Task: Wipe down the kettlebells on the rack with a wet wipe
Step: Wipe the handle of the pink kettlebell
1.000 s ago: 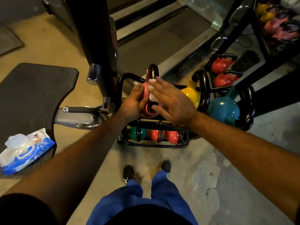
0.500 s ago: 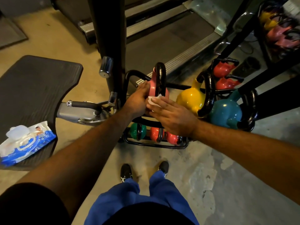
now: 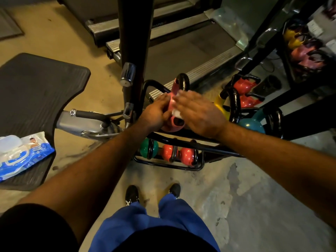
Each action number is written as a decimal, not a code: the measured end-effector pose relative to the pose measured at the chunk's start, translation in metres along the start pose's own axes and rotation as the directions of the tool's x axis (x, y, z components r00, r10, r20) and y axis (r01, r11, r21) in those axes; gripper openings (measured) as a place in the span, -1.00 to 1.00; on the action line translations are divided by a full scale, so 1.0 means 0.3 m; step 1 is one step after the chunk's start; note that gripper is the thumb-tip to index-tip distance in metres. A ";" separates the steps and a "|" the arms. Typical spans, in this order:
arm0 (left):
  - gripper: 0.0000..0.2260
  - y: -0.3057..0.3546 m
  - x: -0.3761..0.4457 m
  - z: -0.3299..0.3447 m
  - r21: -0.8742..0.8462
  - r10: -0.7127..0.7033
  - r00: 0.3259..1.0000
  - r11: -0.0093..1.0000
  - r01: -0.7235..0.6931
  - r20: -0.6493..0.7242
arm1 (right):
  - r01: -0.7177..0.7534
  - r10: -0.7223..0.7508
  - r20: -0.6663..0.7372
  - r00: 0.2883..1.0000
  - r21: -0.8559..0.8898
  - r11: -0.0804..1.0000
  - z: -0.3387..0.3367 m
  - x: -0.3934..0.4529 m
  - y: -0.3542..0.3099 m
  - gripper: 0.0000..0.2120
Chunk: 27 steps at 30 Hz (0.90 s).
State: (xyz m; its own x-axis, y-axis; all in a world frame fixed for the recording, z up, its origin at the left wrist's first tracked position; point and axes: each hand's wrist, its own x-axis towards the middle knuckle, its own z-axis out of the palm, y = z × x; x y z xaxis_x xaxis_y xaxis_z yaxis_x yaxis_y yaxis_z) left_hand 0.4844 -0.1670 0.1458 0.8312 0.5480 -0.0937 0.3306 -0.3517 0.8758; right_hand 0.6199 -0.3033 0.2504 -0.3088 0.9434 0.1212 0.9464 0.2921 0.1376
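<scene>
In the head view, at the centre of the frame, a pink kettlebell (image 3: 171, 99) on the top tier of a black rack (image 3: 181, 167) is gripped from the left by the left hand (image 3: 156, 111), fingers curled round it. A white wet wipe (image 3: 176, 112) is pressed against its right side by the flat, straight-fingered right hand (image 3: 200, 113). At lower left, a blue wipes packet (image 3: 23, 153) is seen on a black mat (image 3: 36, 91).

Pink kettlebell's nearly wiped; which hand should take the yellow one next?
Right, probably. The right hand already presses the wet wipe and is nearer the yellow kettlebell; the left hand steadies the pink kettlebell.
</scene>
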 end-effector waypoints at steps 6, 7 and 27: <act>-0.41 0.014 -0.002 -0.002 -0.074 -0.001 1.000 0.997 0.002 0.017 | 0.146 -0.148 0.101 0.984 0.029 0.989 0.006 -0.019 -0.039 -0.64; -0.36 0.004 0.010 0.002 -0.056 0.003 1.000 0.998 -0.002 0.018 | 0.108 -0.112 0.113 0.987 0.037 0.993 -0.006 0.003 -0.004 -0.64; -0.23 0.044 0.007 -0.005 0.090 0.007 1.000 0.996 -0.007 0.001 | -0.207 0.122 0.341 0.932 0.225 0.952 -0.082 0.156 0.207 -0.39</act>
State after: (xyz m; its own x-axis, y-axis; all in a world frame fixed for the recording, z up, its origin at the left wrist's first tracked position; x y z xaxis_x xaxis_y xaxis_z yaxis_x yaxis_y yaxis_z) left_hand 0.4899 -0.1693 0.1580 0.8340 0.5446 -0.0884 0.3638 -0.4223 0.8303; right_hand 0.6620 -0.2447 0.2887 -0.1403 0.9685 -0.2056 0.9863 0.1185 -0.1149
